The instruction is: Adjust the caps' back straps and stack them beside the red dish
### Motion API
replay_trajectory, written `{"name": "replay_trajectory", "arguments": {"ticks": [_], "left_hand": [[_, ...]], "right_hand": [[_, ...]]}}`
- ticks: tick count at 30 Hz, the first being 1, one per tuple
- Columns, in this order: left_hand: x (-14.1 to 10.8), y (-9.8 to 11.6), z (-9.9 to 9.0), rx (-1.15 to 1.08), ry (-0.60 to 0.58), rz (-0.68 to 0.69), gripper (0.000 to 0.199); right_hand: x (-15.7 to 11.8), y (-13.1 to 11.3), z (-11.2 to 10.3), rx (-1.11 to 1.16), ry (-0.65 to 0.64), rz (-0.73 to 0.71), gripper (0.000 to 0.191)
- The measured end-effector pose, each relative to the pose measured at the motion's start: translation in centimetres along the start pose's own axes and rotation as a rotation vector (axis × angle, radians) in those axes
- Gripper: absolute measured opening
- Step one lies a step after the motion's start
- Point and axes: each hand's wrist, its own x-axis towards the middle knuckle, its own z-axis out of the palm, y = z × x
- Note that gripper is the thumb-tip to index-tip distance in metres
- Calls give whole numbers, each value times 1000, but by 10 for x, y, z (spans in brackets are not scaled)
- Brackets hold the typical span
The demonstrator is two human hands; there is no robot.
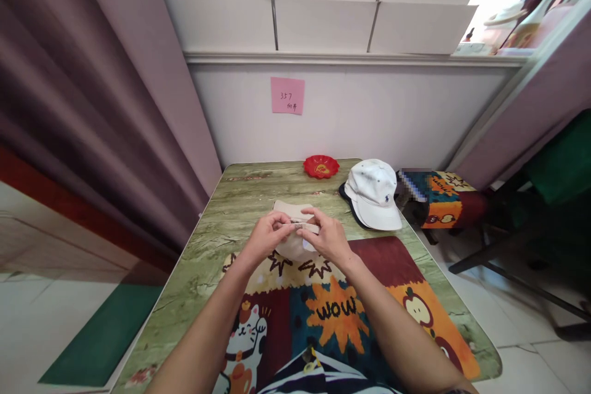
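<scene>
A beige cap (292, 210) is at the middle of the table, over the top edge of a colourful mat, its underside partly hidden by the hands. My left hand (271, 235) pinches the cap's back strap from the left. On the other side, my right hand (327, 235) grips the same strap with thumb and fingers near a small metal buckle. The two hands' fingertips nearly meet at the buckle. To the right, a white cap (375, 188) with a small dark logo lies on top of a dark cap (347, 198).
A red scalloped dish (321, 166) stands at the back of the green wood-patterned table (203, 258). The printed mat (337, 311) covers the near part. Behind is a wall with a pink note (287, 96). A cloth-covered stool (443, 200) stands beyond the right edge.
</scene>
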Motion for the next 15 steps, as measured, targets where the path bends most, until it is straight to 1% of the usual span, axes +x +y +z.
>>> {"name": "replay_trajectory", "arguments": {"ticks": [1, 2, 5, 7, 12, 13, 15], "left_hand": [[-1, -1, 1, -57, -6, -23, 25], [-1, -1, 2, -106, -11, -42, 25], [-1, 0, 2, -179, -28, -68, 27], [0, 1, 0, -190, -52, -69, 27], [2, 0, -4, -160, -80, -40, 23], [2, 0, -5, -149, -76, -42, 24], [3, 0, -7, -126, -66, -61, 25]], "right_hand": [[-1, -1, 2, -32, 6, -35, 41], [-1, -2, 4, -66, 6, -76, 43], [-2, -2, 8, -143, 3, -168, 25], [-1, -2, 9, -159, 11, -176, 21], [0, -3, 8, -120, -2, -175, 22], [0, -3, 7, -109, 0, -172, 25], [0, -3, 5, -86, 2, -141, 37]]}}
